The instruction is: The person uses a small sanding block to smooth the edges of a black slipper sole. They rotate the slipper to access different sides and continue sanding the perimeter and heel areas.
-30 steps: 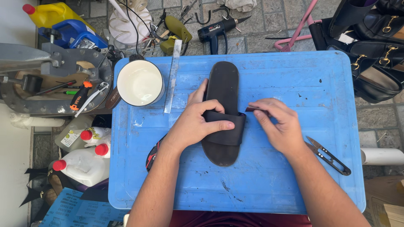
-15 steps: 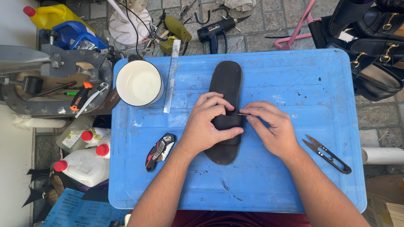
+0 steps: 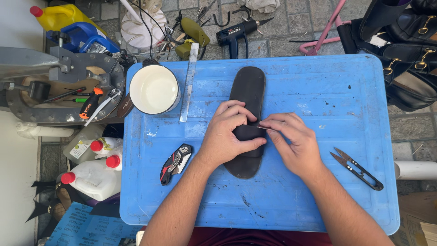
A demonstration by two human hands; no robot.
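Black sandal [image 3: 248,95] on blue table [image 3: 318,91]

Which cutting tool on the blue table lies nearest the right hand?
The black thread snips, right of the right hand; the folding utility knife lies beyond the left hand.

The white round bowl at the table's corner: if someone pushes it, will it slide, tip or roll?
The white bowl stands upright on a wide base, so it would probably slide, not roll. It looks empty, likely light. It sits near the edge of the blue table, beside the metal ruler, so a push outward might drop it.
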